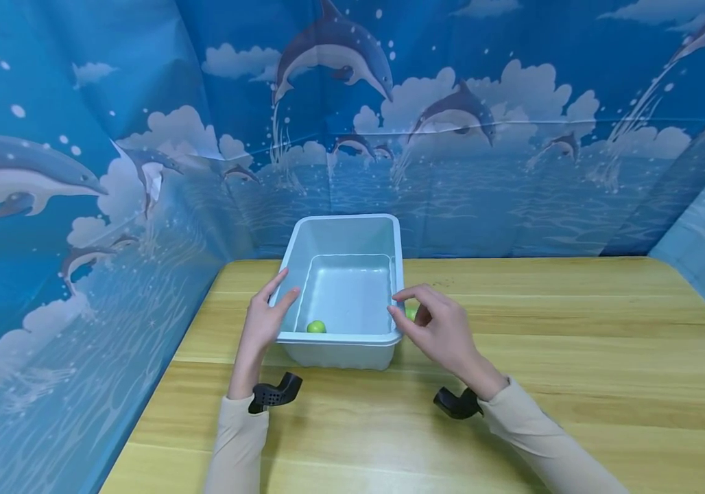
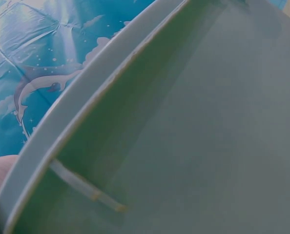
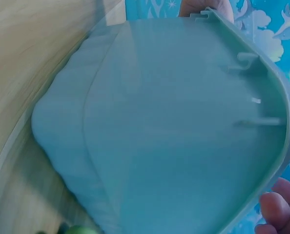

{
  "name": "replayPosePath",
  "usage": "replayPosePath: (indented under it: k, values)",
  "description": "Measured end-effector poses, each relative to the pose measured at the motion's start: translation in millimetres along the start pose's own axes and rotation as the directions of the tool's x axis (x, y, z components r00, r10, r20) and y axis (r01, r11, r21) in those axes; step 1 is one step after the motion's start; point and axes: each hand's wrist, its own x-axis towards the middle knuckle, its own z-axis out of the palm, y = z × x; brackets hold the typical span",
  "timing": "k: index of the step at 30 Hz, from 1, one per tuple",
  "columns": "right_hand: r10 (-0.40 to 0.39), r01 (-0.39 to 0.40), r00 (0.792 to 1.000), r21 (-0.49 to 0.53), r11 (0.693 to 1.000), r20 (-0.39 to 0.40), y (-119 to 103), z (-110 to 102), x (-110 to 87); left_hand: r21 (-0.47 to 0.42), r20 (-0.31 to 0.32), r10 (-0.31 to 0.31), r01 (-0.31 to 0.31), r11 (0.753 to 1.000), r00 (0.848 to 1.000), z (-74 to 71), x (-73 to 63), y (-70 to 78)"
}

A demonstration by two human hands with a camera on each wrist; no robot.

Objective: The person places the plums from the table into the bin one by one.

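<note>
A pale blue-grey plastic bin (image 1: 334,337) stands on the table. Inside it, at the near left corner, lies a small round green thing (image 1: 316,326). My left hand (image 1: 263,319) holds the bin's left rim; its thumb reaches over the inside and its lower fingers are hidden. At the right rim is my right hand (image 1: 439,329), thumb and index finger apart with nothing between them. In the right wrist view its fingertips (image 3: 276,207) are close beside the rim. Another green thing (image 1: 411,313) shows outside the bin, mostly hidden behind that hand.
The wooden table (image 1: 575,343) extends widely to the right of the bin. A blue backdrop (image 1: 513,192) printed with dolphins rises behind the table and along its left side. Each wrist wears a black camera mount (image 1: 277,392).
</note>
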Motion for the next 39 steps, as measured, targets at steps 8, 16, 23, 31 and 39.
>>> replayPosePath:
  k: [8, 16, 23, 31, 39]
  values:
    - [0.138, -0.139, 0.990, -0.032, 0.990, -0.033, 23.6, -13.5, -6.9, 0.008, 0.002, 0.001, -0.001, 1.000, 1.000, 0.3, 0.5, -0.8]
    - [0.237, -0.236, 0.971, -0.135, 0.962, -0.008, 58.2, -22.3, -18.7, 0.008, 0.003, 0.007, -0.007, 1.000, 1.000, 0.1, 0.4, -1.2]
    - [0.272, -0.257, 0.961, -0.222, 0.940, 0.041, 77.4, -30.4, -26.2, 0.003, 0.001, 0.006, -0.006, 1.000, 1.000, -0.1, 0.6, -0.9]
    - [0.393, -0.344, 0.909, -0.283, 0.895, 0.138, 88.0, -34.4, -35.1, 0.005, -0.004, 0.007, -0.007, 1.000, 1.000, -0.3, 0.0, -1.0]
    - [0.490, -0.406, 0.848, -0.344, 0.846, 0.203, 95.8, -36.4, -38.2, 0.005, 0.002, 0.018, -0.018, 1.000, 1.000, -0.6, -0.1, -1.6]
